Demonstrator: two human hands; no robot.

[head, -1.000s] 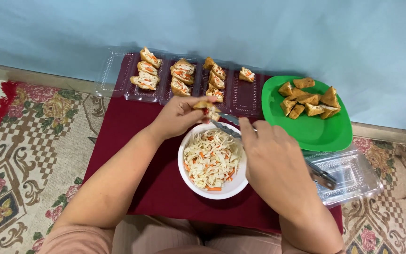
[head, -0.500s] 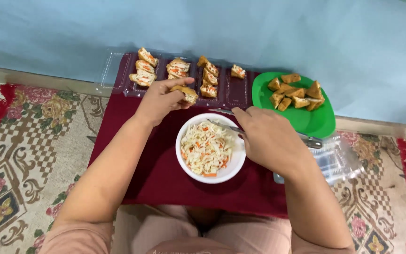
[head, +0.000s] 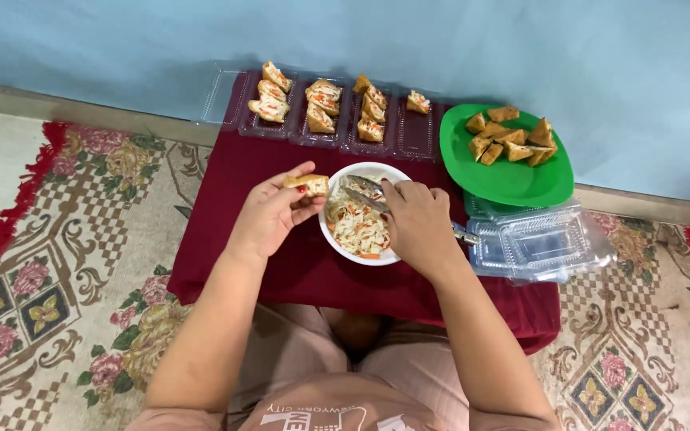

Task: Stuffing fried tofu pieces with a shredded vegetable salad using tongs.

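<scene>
My left hand [head: 269, 214] holds a piece of fried tofu [head: 307, 184] just left of a white bowl [head: 331, 237] of shredded vegetable filling [head: 357, 227]. My right hand [head: 418, 225] grips a metal spoon [head: 363, 192] whose tip rests over the bowl's far side. Behind the bowl, a clear plastic tray [head: 429, 137] holds several stuffed tofu pieces [head: 322, 104] in its compartments. A green plate [head: 513, 182] at the right carries several plain fried tofu pieces [head: 509, 136].
Everything sits on a low table under a dark red cloth [head: 281, 271]. Stacked empty clear plastic containers [head: 541, 242] lie right of my right hand. A light blue wall [head: 521, 48] runs behind; a patterned rug [head: 57, 279] covers the floor.
My left hand has come back from the tray to the bowl's left side with the tofu piece. My right hand has brought the spoon over the bowl.
</scene>
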